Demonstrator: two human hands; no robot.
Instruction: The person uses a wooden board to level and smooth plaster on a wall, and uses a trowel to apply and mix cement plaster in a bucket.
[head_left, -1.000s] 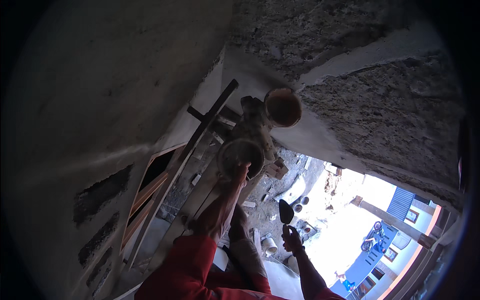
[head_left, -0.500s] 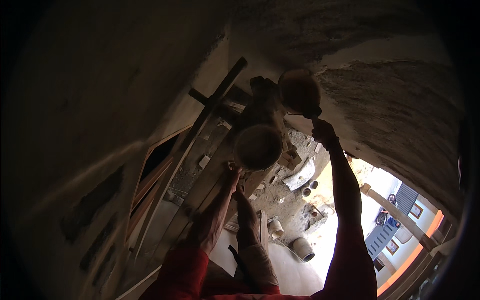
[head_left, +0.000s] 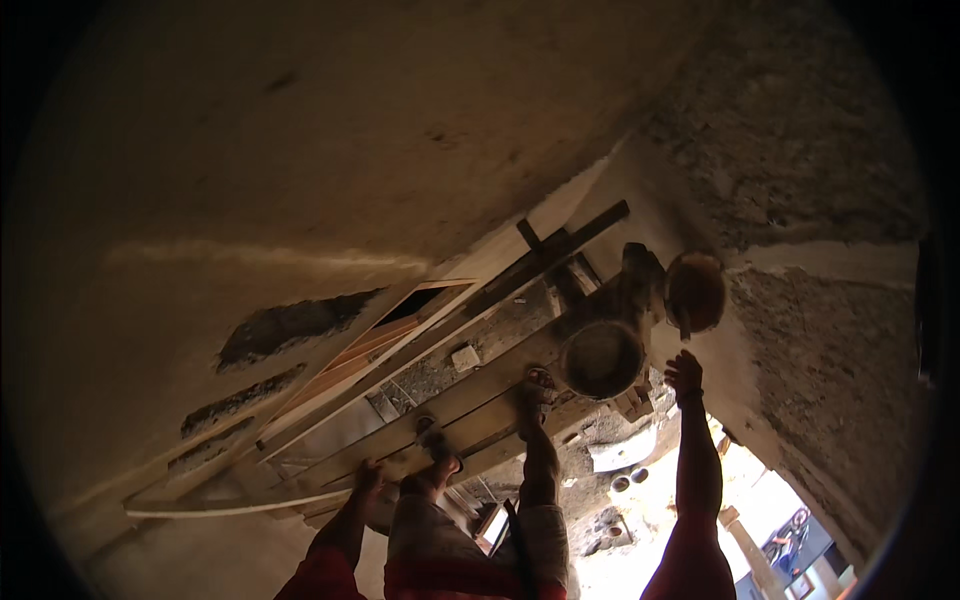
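My right hand (head_left: 684, 374) is open just below the upper bucket (head_left: 695, 285), whose dusty rim faces me; a trowel's handle (head_left: 685, 325) sticks out of it. My left hand (head_left: 369, 474) grips a wooden board (head_left: 230, 505) low at centre-left, its fingers partly hidden in shadow. A lower round bucket (head_left: 602, 360) stands on the plank platform (head_left: 480, 394) beside my sandalled feet (head_left: 539, 385).
A long wooden beam (head_left: 590, 230) runs beside the platform. The plastered wall (head_left: 270, 150) with rough patches and a wood-framed opening (head_left: 405, 318) is left; rough masonry (head_left: 800, 360) is right. Far below lie containers (head_left: 625, 480), rubble and a sunlit yard with a motorbike (head_left: 790, 535).
My right hand has let go of the trowel, now in the upper bucket. My left hand has left the lower bucket and moved down-left to a board. The view has swung round.
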